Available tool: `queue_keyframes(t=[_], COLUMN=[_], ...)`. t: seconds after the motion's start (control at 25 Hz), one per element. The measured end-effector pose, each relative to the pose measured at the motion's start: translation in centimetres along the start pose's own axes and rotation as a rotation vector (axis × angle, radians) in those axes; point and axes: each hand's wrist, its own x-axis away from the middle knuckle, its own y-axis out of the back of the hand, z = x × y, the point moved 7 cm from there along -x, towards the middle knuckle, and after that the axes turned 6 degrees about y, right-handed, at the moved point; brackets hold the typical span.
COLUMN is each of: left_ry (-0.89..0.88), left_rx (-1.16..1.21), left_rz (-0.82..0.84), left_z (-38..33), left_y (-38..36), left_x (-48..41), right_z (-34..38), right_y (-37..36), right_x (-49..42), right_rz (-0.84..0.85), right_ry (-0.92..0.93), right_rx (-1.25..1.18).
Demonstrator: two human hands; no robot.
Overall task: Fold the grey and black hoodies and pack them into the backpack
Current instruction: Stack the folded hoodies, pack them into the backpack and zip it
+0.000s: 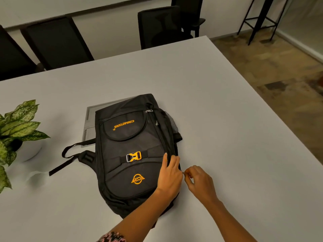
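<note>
Head view: a black backpack (129, 154) lies flat in the middle of a white table (227, 119), front side up; its top end is far and its bottom end is near. It looks full and puffy. It has orange letters on a round pocket at the far end; the letters are upside down from here. An orange badge sits near the bottom end. An orange buckle (133, 156) is clipped shut on a black band across the middle. A mesh pocket (172, 123) is on the right side; two small zips show near it at the far end. Black straps (70, 154) poke out on the left and lie on the table.

The left hand (170, 175) rests on the right edge of the backpack; its fingers bend over the edge and hold the cloth. The right hand (199, 180) is just beside it on the right, low over the table; its finger and thumb pinch a tiny zip pull (182, 172) at the bag's side. The two hands are very near each other.

A grey panel (90, 123) in the table peeks out from under the far left of the bag. A green plant (17, 123) in a white pot (29, 149) stands at the left edge. Black chairs (56, 41) stand at the far side.
</note>
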Motion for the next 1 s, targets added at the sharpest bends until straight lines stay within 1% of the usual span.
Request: queue_keyframes(t=[0.16,0.28,0.4,0.52,0.64,0.88,0.96,1.0], left_ry=[0.064,0.11,0.149,0.146,0.139,0.123,0.109,0.09], left_rx=[0.153,0.264,0.346,0.37,0.382,0.367,0.369,0.372], left_rz=[-0.041,-0.111,-0.146,-0.18,-0.175,-0.157,-0.147,-0.148], left_z=[1.2,2.0,2.8,2.8,2.6,2.4,2.4,2.4], left_y=[0.2,0.5,0.2,0.0,-0.4,-1.2,-1.2,-1.1], left_x=[0.2,0.6,1.4,1.7,1.6,1.5,1.2,1.2], right_z=[-0.7,-1.3,-1.9,-2.6,-3.6,-2.4,-2.6,-3.1], right_y=[0.3,-0.5,-1.4,-3.2,-4.8,-5.5,-6.1,-6.5], right_x=[-3.4,-7.4,-12.0,-16.4,-20.3,-27.6,-28.8,-28.8], right_rz=[-0.087,-0.097,-0.091,-0.041,-0.005,0.001,0.096,0.161], right_ry=[-0.002,0.053,0.1,0.127,0.133,0.163,0.106,0.028], right_rx=[-0.017,0.048,0.1,0.172,0.207,0.288,0.311,0.305])
